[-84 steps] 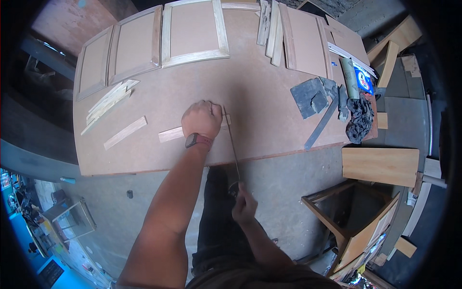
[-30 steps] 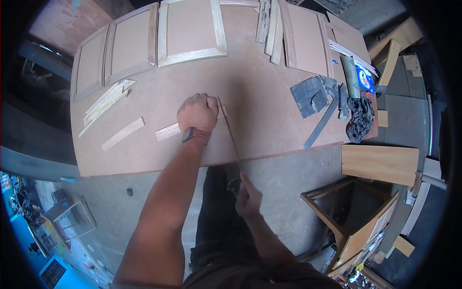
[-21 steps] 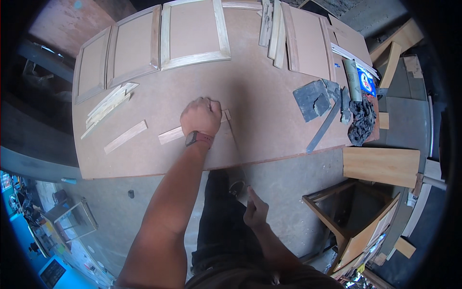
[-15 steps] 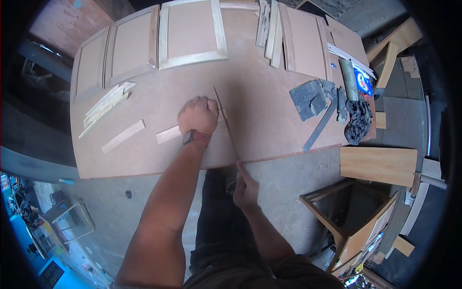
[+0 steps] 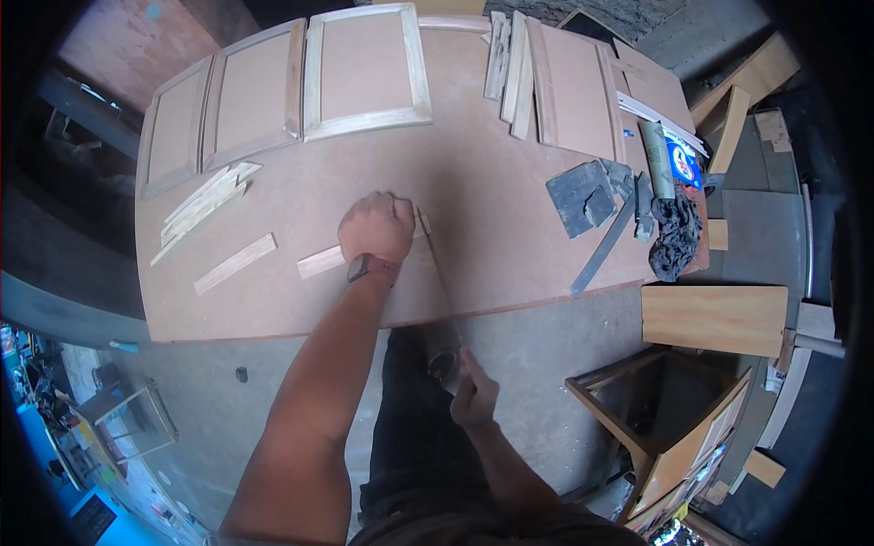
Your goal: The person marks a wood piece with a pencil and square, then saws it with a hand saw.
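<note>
My left hand (image 5: 375, 227), with a watch at the wrist, is closed and pressed down over a narrow wooden strip (image 5: 319, 262) on the workbench. The strip's left part shows beside the hand, and a short end sticks out on the right. Below the table's front edge, my right hand (image 5: 475, 396) is closed around the handle end of a handsaw (image 5: 443, 282), its handle mostly hidden by the fingers. Seen edge-on, the thin blade runs from that hand up across the strip's right end, just right of my left hand.
Framed panels (image 5: 364, 127) line the bench's far side, with loose strips (image 5: 205, 205) and a single wood piece (image 5: 235, 264) at left. Dark sandpaper sheets (image 5: 578, 196), a black cloth (image 5: 675, 241) and a green tube (image 5: 655, 155) lie at right. A wooden frame (image 5: 610, 409) stands on the floor.
My right hand has pulled the handsaw back toward my body, so its blade reaches less far over the bench. My left hand stays on the strip; the view has shifted slightly.
</note>
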### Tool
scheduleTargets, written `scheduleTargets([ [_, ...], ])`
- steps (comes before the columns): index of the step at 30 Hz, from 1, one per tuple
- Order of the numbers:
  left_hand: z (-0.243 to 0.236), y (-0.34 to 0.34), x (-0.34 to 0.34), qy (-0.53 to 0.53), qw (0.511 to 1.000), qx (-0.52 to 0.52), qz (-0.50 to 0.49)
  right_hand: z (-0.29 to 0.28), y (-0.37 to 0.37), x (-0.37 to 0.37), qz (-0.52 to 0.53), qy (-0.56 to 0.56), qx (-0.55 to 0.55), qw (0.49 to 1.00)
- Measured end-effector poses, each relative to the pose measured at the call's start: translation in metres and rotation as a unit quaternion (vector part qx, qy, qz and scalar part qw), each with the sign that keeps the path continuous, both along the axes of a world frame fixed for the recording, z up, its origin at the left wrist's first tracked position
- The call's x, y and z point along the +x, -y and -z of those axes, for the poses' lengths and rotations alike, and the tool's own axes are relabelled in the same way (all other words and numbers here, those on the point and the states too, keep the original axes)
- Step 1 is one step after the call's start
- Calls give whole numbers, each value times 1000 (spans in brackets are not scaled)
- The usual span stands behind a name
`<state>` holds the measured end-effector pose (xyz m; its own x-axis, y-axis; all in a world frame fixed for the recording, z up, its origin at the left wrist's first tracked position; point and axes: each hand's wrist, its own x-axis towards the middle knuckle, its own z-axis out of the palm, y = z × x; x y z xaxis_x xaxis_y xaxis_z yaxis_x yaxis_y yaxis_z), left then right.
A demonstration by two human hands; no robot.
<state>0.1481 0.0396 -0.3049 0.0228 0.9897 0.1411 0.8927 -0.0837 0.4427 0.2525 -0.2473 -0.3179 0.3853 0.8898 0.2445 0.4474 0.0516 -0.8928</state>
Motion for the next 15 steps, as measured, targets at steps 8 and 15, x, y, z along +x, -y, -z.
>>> scheduleTargets([
  [8, -2, -1, 5, -21, 1000, 5, -23, 2, -6, 16, -47, 28, -72, 996],
  [15, 0, 0, 2, -19, 999, 20, -38, -7, -71, -2, -47, 33, -83, 995],
])
